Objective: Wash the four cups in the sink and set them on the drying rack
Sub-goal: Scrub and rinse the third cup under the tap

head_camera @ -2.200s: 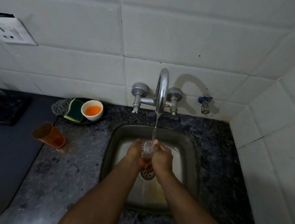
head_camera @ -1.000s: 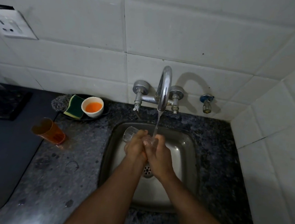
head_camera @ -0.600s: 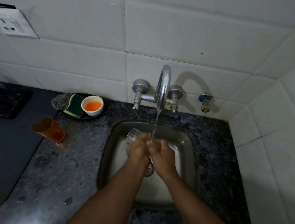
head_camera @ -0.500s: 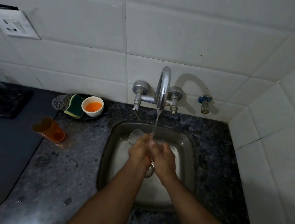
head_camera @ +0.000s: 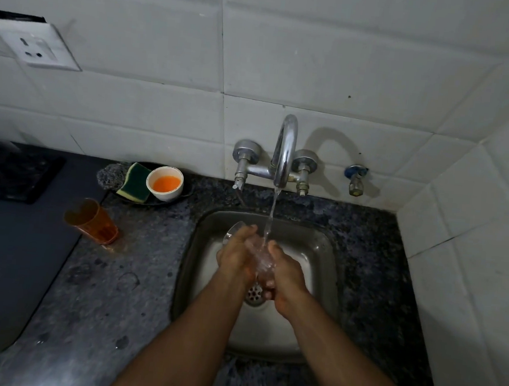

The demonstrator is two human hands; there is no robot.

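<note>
Head view, two hands, left hand and right hand, gripping one clear cup

Cups: two, one clear cup at frame centre, one orange cup at left. Hands: two, left and right. Sink: one. Tap: one. Sponge: one. Bowl: one. Socket: one, upper left. Small valve: one.

Shiny metal sink, speckled stone counter, seemingly clear-plastic cup
</note>
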